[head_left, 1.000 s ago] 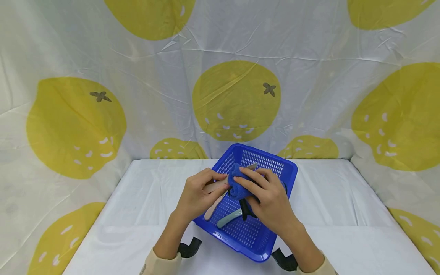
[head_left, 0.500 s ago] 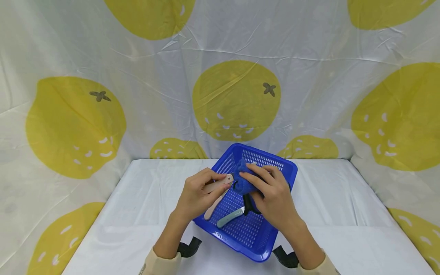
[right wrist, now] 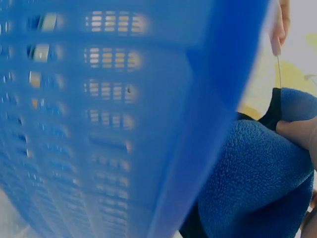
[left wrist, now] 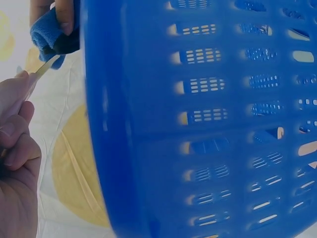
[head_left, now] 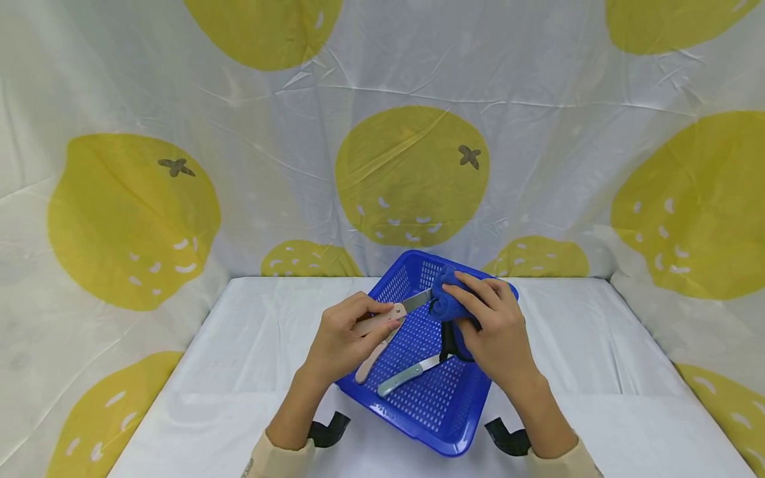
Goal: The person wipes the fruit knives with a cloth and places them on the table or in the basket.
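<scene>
Over the blue basket (head_left: pixel 382 413), my left hand (head_left: pixel 343 332) grips a knife by its pale pink handle (head_left: pixel 378 321). The blade (head_left: pixel 417 301) points up and to the right. My right hand (head_left: pixel 497 328) pinches a blue cloth (head_left: pixel 445 302) with black edging round the outer part of the blade, whose tip is hidden. In the right wrist view, a loose fold of the cloth (right wrist: pixel 257 168) hangs below the fingers. Inside the basket lie a pink-handled knife (head_left: pixel 370 364) and a knife with a light blue-green handle (head_left: pixel 400 380), its blade end partly covered by the hanging cloth.
The basket stands at an angle on a white-covered table (head_left: pixel 275 372). Behind rises a white curtain with yellow lemons (head_left: pixel 412 176). Black curved pieces (head_left: pixel 330 430) sit under both wrists. Basket walls fill much of both wrist views.
My right hand has slid the cloth up and right along the blade, away from the handle, baring the blade's lower part. My left hand has kept its place on the knife.
</scene>
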Demonstrator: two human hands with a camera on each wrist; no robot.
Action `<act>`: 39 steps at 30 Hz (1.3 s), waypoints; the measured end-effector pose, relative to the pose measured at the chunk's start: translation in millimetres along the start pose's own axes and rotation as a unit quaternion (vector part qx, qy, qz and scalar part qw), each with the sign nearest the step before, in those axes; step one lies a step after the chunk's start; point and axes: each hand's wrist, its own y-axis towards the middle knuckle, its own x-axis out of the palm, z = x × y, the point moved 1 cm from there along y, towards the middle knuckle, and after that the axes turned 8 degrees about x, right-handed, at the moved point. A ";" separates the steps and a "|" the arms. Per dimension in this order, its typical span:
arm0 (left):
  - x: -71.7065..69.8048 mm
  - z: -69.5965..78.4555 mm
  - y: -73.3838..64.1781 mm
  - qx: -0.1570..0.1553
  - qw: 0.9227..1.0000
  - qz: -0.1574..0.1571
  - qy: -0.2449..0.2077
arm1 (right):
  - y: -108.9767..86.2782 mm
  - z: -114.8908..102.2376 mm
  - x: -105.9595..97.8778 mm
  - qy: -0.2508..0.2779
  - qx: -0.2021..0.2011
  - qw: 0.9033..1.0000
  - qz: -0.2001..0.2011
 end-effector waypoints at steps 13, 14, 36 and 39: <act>0.5 -0.5 -0.7 -0.023 1.000 -0.010 -0.011 | 2.8 20.0 -17.5 -0.002 0.051 0.998 0.023; 0.5 -0.6 -0.8 -0.022 1.000 -0.010 -0.011 | 2.4 19.2 -18.2 0.003 0.053 0.998 0.023; 2.8 -0.2 -0.3 -0.026 0.999 -0.027 0.004 | -6.8 -35.4 6.6 0.050 -0.061 0.995 -0.055; 2.6 0.6 -0.2 -0.017 0.999 -0.033 0.008 | -7.1 -37.7 7.2 0.045 -0.054 0.995 -0.071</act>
